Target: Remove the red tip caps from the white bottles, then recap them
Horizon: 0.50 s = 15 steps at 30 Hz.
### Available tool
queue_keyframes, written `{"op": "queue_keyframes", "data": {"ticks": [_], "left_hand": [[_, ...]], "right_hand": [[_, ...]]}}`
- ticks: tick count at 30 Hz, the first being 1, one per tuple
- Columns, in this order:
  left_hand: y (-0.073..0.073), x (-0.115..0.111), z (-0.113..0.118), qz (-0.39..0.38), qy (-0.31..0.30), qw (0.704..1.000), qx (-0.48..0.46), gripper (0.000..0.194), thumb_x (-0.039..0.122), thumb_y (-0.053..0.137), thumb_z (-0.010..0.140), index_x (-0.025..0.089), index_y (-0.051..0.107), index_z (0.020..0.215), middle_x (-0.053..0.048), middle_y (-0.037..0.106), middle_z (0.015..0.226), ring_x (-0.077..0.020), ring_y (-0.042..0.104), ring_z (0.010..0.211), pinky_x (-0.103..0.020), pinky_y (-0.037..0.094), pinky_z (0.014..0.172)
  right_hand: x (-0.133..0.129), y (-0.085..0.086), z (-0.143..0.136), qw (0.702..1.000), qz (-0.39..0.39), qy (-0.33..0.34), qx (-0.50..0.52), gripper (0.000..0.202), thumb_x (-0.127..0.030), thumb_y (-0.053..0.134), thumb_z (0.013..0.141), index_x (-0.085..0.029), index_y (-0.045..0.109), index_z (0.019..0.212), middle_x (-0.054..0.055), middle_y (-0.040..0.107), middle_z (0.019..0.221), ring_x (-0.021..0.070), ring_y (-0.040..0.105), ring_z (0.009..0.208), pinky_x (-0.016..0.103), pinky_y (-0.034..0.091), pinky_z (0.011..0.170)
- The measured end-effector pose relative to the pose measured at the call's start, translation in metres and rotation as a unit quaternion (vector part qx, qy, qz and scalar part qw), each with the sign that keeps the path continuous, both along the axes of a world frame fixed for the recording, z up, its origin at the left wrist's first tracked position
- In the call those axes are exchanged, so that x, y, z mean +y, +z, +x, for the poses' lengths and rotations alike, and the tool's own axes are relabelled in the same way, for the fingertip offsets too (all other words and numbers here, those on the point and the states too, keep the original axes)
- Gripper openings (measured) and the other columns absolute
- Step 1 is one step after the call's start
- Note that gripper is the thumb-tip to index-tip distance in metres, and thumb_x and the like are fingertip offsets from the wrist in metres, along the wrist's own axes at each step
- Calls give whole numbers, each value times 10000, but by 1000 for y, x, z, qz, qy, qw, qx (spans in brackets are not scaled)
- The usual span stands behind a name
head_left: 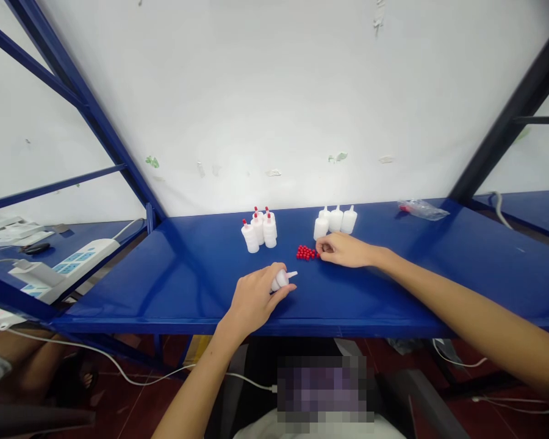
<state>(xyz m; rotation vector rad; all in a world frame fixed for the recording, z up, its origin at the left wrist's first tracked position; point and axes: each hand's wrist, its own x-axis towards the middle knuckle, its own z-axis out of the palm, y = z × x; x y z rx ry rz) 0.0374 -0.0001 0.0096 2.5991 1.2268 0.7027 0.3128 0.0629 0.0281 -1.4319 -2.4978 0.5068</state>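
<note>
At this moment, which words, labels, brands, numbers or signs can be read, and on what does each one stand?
There is no readable text.
White plastic bottles with red caps: no lettering visible.
White plastic bottle in the left hand: none visible.
White power strip with blue socket panels: any marking is too small to read.
Clear plastic bag: too blurred to tell.

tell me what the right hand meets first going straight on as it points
The right hand would likely meet the small red caps just beyond its fingertips; whether it touches one now is unclear.
</note>
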Motion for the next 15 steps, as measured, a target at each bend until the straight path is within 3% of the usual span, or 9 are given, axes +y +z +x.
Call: {"op": "queue_keyframes", "data": {"ticks": [6, 10, 13, 15], "left_hand": [[-1, 1, 0, -15, -6, 1000, -4, 357, 541, 477, 958, 271, 550, 1181, -15, 712, 1024, -224, 658, 904, -282, 395, 745], [-2, 1, 0, -14, -17, 1000, 10, 404, 566, 468, 952, 263, 536, 1211, -24, 706, 1084, -228, 661, 954, -290, 418, 773], [-3, 1, 0, -9, -29, 999, 21, 428, 574, 461, 951, 260, 529, 1233, -26, 693, 1144, -226, 659, 993, -290, 440, 779], [-3, 2, 0, 2, -30, 999, 22, 469, 573, 465, 950, 257, 491, 1296, -37, 682, 1177, -229, 653, 1024, -300, 450, 805]], "right_hand": [[-11, 4, -5, 997, 71, -8, 27, 131, -252, 499, 854, -179, 553, 759, -16, 547, 589, 122, 456, 540, 264, 298, 561], [-34, 1, -25, 982, 133, 114, 70, 223, -382, 493, 936, -177, 569, 895, -11, 571, 674, 118, 448, 571, 253, 317, 589], [-45, -7, -42, 960, 178, 195, 88, 233, -346, 417, 991, -179, 562, 918, 8, 603, 761, 114, 455, 599, 245, 325, 599], [-45, -12, -45, 948, 217, 207, 108, 249, -299, 376, 1000, -179, 545, 863, 11, 591, 740, 115, 449, 592, 243, 323, 593]]}}
